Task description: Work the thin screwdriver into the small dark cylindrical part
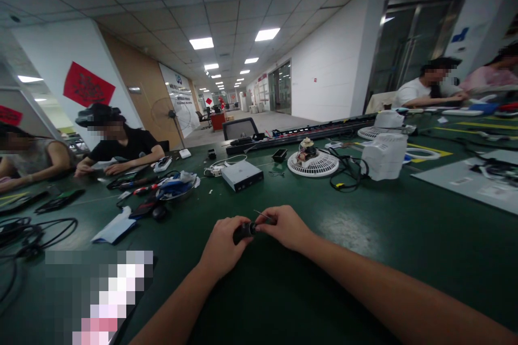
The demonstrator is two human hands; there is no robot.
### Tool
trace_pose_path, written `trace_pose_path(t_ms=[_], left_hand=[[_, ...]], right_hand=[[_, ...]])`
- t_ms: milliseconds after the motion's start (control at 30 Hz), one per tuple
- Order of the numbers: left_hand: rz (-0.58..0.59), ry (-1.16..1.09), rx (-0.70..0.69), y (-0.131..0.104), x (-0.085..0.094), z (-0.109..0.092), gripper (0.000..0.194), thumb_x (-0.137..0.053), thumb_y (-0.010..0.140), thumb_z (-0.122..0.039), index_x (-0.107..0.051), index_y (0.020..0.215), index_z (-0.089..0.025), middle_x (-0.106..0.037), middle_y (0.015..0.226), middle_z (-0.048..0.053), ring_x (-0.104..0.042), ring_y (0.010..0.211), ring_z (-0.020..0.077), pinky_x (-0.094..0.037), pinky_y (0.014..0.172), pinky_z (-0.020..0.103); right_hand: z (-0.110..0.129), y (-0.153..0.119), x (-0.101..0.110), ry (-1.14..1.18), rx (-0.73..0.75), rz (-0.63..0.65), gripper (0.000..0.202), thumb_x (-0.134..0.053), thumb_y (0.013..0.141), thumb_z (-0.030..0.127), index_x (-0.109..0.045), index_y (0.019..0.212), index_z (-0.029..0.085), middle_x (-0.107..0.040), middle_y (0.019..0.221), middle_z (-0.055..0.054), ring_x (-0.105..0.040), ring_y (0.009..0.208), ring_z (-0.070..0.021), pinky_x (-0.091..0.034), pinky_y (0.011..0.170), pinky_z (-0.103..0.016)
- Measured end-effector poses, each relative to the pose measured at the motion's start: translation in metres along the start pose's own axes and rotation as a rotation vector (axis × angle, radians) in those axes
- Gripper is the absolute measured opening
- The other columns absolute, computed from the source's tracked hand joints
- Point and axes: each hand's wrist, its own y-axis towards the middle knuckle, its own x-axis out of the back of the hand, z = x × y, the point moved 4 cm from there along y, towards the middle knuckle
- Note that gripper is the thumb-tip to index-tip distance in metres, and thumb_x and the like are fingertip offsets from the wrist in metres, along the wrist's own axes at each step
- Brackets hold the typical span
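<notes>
Near the middle of the green table (291,291), my left hand (225,245) is wrapped round a short black cylindrical object (244,232), its end pointing right. My right hand (285,226) pinches at that end with its fingertips, and a thin metal rod (262,215) sticks out from between its fingers toward the upper left. What exactly the right fingertips touch at the black end is too small to tell. Beyond both hands lies a silver and black disc drive (243,174).
A white fan grille with a motor (313,164), black cables (348,170) and a white housing (384,156) stand back right. Tools, a blue cloth (176,184) and a blue-white sheet (114,226) lie left. A pixelated screen (117,291) is front left. People sit at both sides.
</notes>
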Motion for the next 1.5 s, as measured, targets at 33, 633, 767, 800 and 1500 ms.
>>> trace_pose_path(t_ms=[33,633,767,800,1500], left_hand=[[0.006,-0.008,-0.021,-0.001,-0.001,-0.002,0.025,-0.068,0.079,-0.023,-0.065,0.103,-0.027,-0.069,0.1,0.0,-0.06,0.096,0.0231,-0.045,0.087,0.038],[0.023,-0.096,-0.117,-0.004,0.001,-0.005,0.024,-0.07,0.08,-0.021,-0.066,0.104,-0.024,-0.07,0.102,0.003,-0.061,0.098,0.0223,-0.045,0.091,0.037],[0.022,-0.108,-0.113,-0.005,0.0,-0.006,0.025,-0.072,0.078,-0.02,-0.067,0.102,-0.025,-0.07,0.1,0.001,-0.061,0.097,0.0216,-0.045,0.089,0.036],[0.024,-0.104,-0.106,-0.004,0.0,-0.007,0.027,-0.073,0.077,-0.02,-0.067,0.103,-0.025,-0.071,0.1,0.001,-0.061,0.097,0.0218,-0.045,0.09,0.036],[-0.05,-0.064,0.05,0.001,0.002,0.006,0.027,-0.072,0.073,-0.02,-0.068,0.1,-0.025,-0.071,0.099,0.001,-0.064,0.093,0.0211,-0.048,0.085,0.034]], right_hand=[[0.002,0.0,0.001,-0.007,0.021,-0.021,0.013,-0.07,0.077,0.027,-0.076,0.088,0.023,-0.069,0.075,0.001,-0.059,0.067,-0.0142,-0.04,0.06,-0.025],[0.002,-0.004,-0.006,-0.151,-0.055,0.118,0.025,-0.065,0.081,0.043,-0.074,0.077,0.02,-0.065,0.067,0.001,-0.054,0.06,-0.0124,-0.031,0.052,-0.024],[-0.003,-0.002,-0.01,-0.047,-0.076,0.179,0.026,-0.064,0.08,0.042,-0.074,0.077,0.018,-0.061,0.061,0.002,-0.049,0.055,-0.0107,-0.03,0.049,-0.023],[-0.003,-0.002,-0.01,-0.047,-0.081,0.183,0.027,-0.064,0.08,0.042,-0.074,0.077,0.017,-0.06,0.06,0.002,-0.049,0.055,-0.0107,-0.03,0.049,-0.023],[0.013,-0.008,0.016,-0.397,0.203,0.159,0.029,-0.053,0.089,0.026,-0.073,0.109,0.027,-0.072,0.092,-0.003,-0.063,0.082,-0.0179,-0.043,0.073,-0.027]])
